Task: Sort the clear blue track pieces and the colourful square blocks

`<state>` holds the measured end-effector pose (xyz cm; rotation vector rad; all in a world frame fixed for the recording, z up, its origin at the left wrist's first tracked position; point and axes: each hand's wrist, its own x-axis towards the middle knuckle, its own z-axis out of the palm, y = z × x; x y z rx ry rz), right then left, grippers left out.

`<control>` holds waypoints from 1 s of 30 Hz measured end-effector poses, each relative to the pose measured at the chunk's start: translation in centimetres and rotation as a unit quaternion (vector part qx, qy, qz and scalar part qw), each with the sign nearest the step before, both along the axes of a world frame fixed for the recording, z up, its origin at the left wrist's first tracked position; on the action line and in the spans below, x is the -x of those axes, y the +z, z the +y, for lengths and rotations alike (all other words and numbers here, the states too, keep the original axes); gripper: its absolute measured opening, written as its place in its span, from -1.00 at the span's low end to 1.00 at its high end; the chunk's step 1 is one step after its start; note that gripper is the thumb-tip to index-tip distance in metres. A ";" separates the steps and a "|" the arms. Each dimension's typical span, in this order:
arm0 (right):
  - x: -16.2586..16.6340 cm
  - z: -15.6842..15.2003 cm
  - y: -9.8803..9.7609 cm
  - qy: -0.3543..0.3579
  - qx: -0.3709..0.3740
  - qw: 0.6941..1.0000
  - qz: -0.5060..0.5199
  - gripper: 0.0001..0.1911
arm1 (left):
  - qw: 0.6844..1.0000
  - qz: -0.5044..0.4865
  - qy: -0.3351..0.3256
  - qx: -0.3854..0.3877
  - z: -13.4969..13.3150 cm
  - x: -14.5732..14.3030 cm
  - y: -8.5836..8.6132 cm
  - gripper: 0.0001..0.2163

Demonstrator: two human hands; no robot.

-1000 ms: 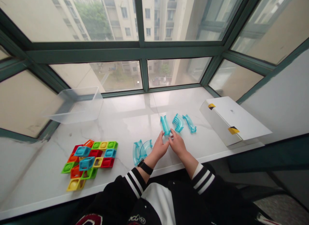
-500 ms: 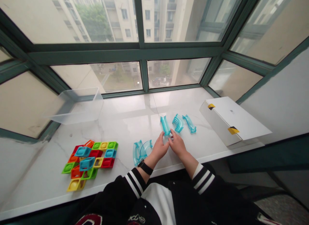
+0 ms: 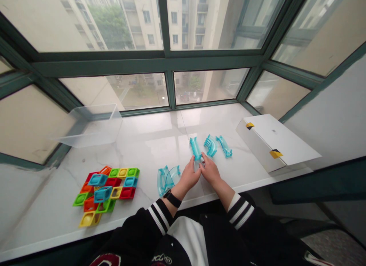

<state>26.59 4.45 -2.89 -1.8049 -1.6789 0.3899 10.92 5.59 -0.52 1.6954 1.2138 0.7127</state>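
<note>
A straight, see-through turquoise track piece [image 3: 195, 147] lies lengthwise in front of me. My left hand [image 3: 189, 175] and my right hand [image 3: 211, 170] close on its near end from either side, fingertips on the corners; the fingers' undersides are hidden. Just right of it lie a curved turquoise track piece [image 3: 211, 146] and a narrow turquoise track piece [image 3: 224, 146]. By my left wrist rest more curved turquoise track pieces [image 3: 162, 181], overlapping and partly covered by my forearm.
Colourful plastic blocks [image 3: 110, 191] sit grouped at the left. Behind them stands a clear plastic bin [image 3: 98, 138]. A white box [image 3: 280, 144] with yellow-black tape occupies the right side. The white counter [image 3: 148, 132] runs back to the green window frame [image 3: 171, 106].
</note>
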 end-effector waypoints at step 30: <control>1.3 -4.1 -2.2 0.123 -0.073 0.989 0.042 -0.71 | 0.930 0.142 0.200 -0.273 -8.1 19.6 -3.7 -0.74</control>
